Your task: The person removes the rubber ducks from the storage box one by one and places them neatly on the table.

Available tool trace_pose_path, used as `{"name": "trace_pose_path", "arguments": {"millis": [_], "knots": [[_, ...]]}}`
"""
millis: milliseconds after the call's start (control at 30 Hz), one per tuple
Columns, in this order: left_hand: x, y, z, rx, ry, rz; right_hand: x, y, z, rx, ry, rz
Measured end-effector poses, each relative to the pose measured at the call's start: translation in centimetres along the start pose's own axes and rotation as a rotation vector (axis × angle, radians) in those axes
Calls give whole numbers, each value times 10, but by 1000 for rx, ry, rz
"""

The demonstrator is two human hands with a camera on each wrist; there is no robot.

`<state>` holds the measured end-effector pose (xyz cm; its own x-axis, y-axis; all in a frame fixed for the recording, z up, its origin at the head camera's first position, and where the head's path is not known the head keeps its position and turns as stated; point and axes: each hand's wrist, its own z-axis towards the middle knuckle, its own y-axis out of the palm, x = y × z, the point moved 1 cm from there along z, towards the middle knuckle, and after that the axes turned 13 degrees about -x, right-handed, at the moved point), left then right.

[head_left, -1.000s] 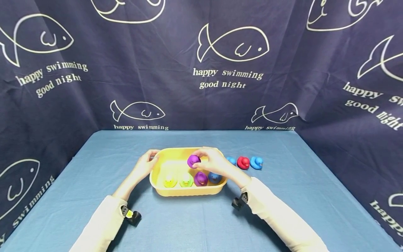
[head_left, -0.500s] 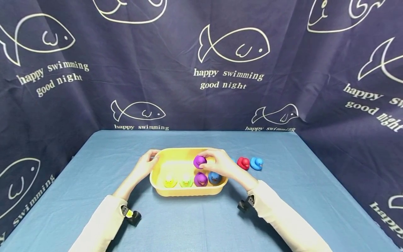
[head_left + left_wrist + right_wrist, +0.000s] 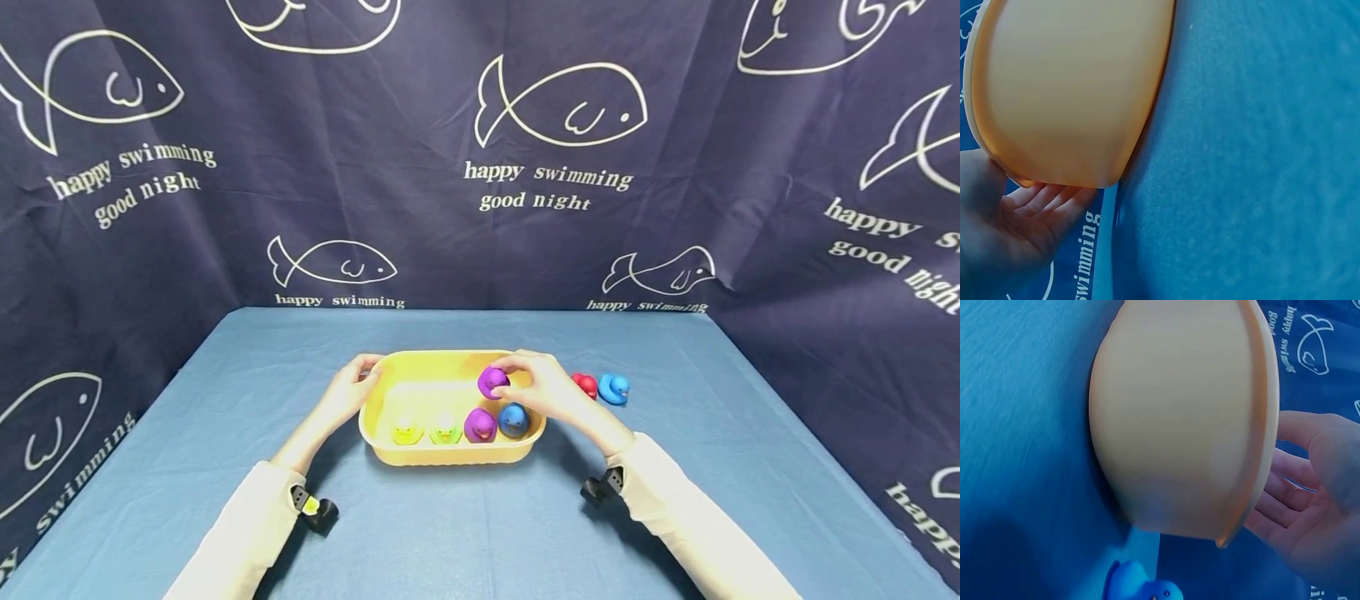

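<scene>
In the head view, a yellow plastic basin point(image 3: 450, 457) stands on the table. My left hand point(image 3: 352, 388) grips its left end, thumb at the rim; the left wrist view shows the fingers point(image 3: 1060, 209) stretched along the outside, their tips hidden behind the wall. Inside the basin's right part, my right hand point(image 3: 542, 387) pinches a purple rubber duck point(image 3: 492, 382) between thumb and fingers. Along the near wall sit a yellow duck point(image 3: 407, 431), a light green duck point(image 3: 446, 430), another purple duck point(image 3: 481, 426) and a dark blue duck point(image 3: 513, 421). The basin wall hides the right fingertips in the right wrist view.
Right of the basin, a red duck point(image 3: 585, 384), partly covered by my right hand, sits beside a blue duck point(image 3: 614, 388). Blue cloth covers the table point(image 3: 450, 533). A dark blue curtain point(image 3: 420, 208) with fish drawings hangs behind it and at both sides.
My right hand has moved right inside the basin with the purple duck, and now covers a blue duck on the table that showed earlier. My left hand stays at the basin's left end.
</scene>
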<state>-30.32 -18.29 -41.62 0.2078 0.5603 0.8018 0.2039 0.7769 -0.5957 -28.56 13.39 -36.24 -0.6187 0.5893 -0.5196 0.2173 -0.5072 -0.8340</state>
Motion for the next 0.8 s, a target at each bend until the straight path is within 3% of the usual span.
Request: {"name": "trace_pose_path", "arguments": {"millis": [467,800], "knots": [[1,0,0,4,7,-6,12,-17,-12,31,37,62],[-1,0,1,-4,-4,5,16,-25,-18,65,30,38]]}}
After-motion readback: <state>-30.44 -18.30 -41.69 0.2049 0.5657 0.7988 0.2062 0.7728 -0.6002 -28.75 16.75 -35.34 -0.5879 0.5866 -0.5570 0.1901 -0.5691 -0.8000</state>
